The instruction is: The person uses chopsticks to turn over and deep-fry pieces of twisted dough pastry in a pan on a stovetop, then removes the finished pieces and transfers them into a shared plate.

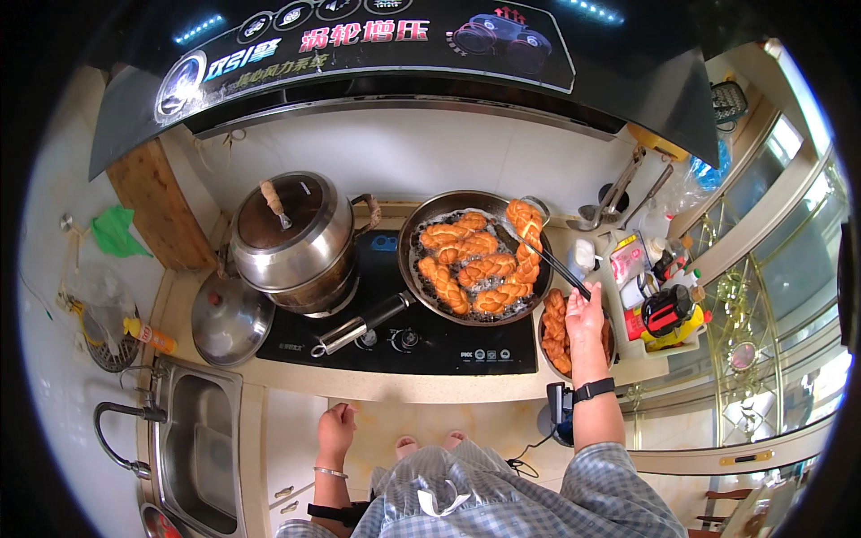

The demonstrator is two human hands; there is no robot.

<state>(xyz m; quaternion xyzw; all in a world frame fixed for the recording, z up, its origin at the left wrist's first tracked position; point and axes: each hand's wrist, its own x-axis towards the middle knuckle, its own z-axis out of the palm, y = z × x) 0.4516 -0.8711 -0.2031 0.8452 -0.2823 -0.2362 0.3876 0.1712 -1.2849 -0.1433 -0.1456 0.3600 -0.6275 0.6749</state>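
My right hand (pixel 584 316) grips black chopsticks (pixel 557 266) at the right of the frying pan (pixel 405 269). Their tips meet a browned, braided dough twist (pixel 525 225) that slants over the pan's right side, its upper end above the rim. Several golden dough twists (pixel 487 269) lie in bubbling oil in the pan. Beneath my right hand and forearm, partly covered by them, a bowl holds darker fried twists (pixel 555 329). My left hand (pixel 338 425) hangs in front of the counter edge, fingers curled, with nothing visible in it.
The pan handle (pixel 363 326) points front-left across the black gas hob (pixel 444 356). Left of it stand a lidded steel pot (pixel 296 235), a domed lid (pixel 232 319) and a sink (pixel 202 437). A condiment basket (pixel 622 316) is at right. The range hood (pixel 377 81) overhangs the stove.
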